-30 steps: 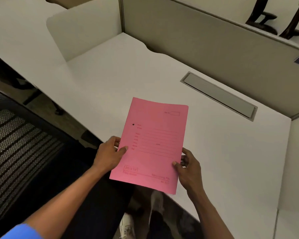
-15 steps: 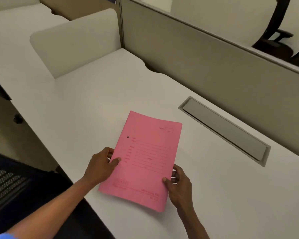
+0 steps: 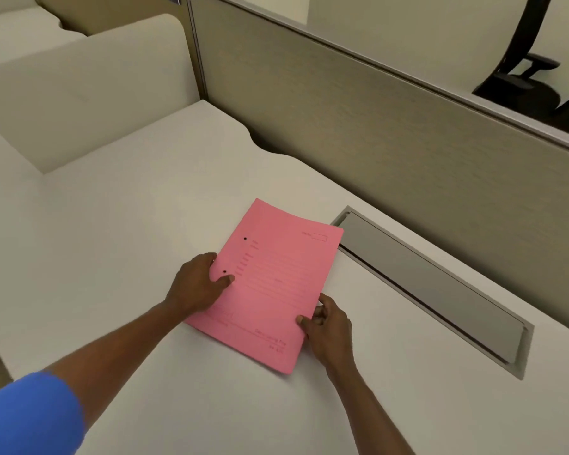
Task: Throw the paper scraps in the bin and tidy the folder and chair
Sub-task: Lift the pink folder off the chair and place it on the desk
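A pink folder with printed lines and two punch holes lies low over the white desk, its far corner next to the cable hatch. My left hand grips its left edge, thumb on top beside a hole. My right hand pinches the right edge near the lower corner. Whether the folder rests flat on the desk or hovers just above it is unclear. No paper scraps or bin are in view.
A grey cable hatch is set into the desk to the right of the folder. A beige partition stands behind the desk, a cream side divider on the left. A black office chair shows beyond the partition.
Both hands have carried the pink folder forward from the desk's front edge toward the middle, near the cable hatch. The dark chair at the lower left has left the view.
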